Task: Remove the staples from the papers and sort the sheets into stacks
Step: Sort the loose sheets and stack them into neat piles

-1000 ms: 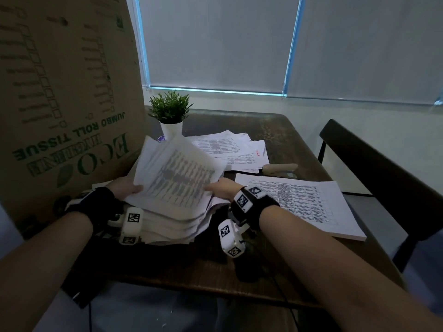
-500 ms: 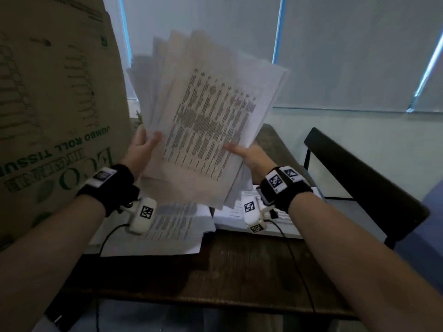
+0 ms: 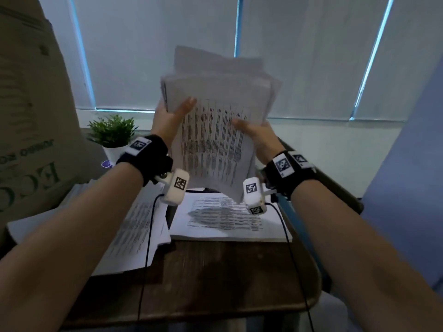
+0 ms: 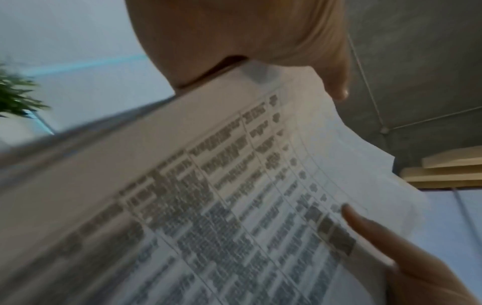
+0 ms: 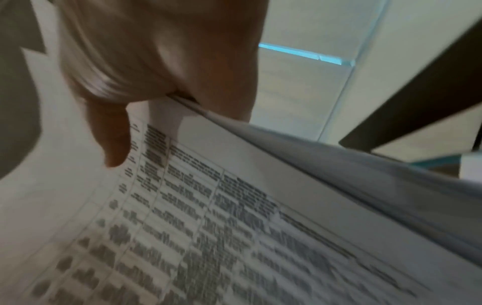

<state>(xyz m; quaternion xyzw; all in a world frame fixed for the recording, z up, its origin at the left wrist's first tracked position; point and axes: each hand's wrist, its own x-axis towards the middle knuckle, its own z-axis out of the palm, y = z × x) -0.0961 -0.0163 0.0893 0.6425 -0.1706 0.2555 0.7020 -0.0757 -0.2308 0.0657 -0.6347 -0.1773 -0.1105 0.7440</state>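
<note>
1. Left hand (image 3: 171, 118) grips the bundle of papers (image 3: 217, 130) on its left edge, thumb across the printed front, fingers behind.
2. Right hand (image 3: 257, 135) clamps the opposite edge, thumb on the table of text.
3. The bundle is up in the air, near upright, above the desk (image 3: 215, 279).
4. Under the bundle: a neat stack (image 3: 230, 219) on the desk, and a looser pile (image 3: 134, 236) to its left.
5. Left of the bundle, a potted plant (image 3: 111, 133) and a cardboard box (image 3: 28, 130).
</note>
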